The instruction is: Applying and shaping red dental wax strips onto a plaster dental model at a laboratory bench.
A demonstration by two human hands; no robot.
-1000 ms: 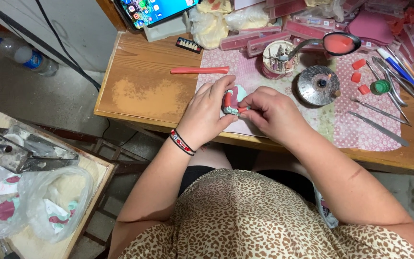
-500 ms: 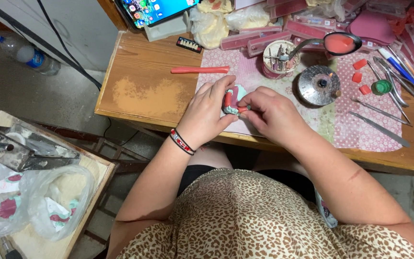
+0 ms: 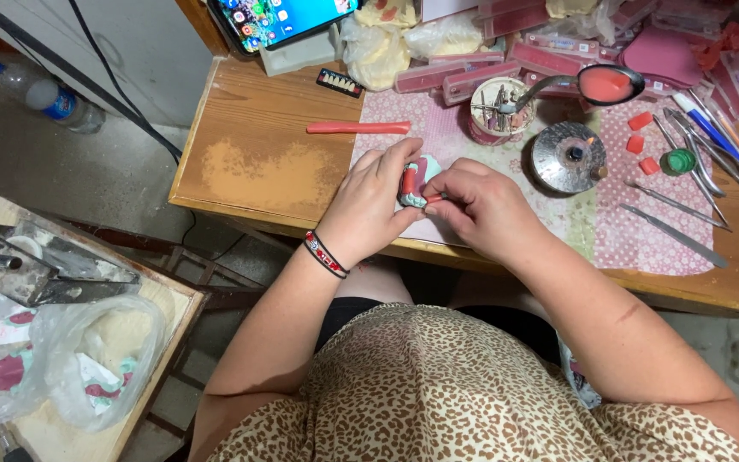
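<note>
My left hand (image 3: 368,208) grips a small pale green cast with red wax on it (image 3: 413,181), held just above the front edge of the wooden table (image 3: 254,167). My right hand (image 3: 479,208) meets it from the right, its fingertips pinched on the cast's lower edge, perhaps on a thin tool that I cannot make out. A band of red and black beads circles my left wrist. A long red wax stick (image 3: 358,127) lies on the table beyond my left hand.
A round metal burner (image 3: 567,156), a spoon with red wax (image 3: 609,84), a tool cup (image 3: 497,107), red wax bits, several metal hand tools (image 3: 676,204), pink trays and a phone (image 3: 284,17) crowd the table. A side table with plastic bags (image 3: 87,359) stands at left.
</note>
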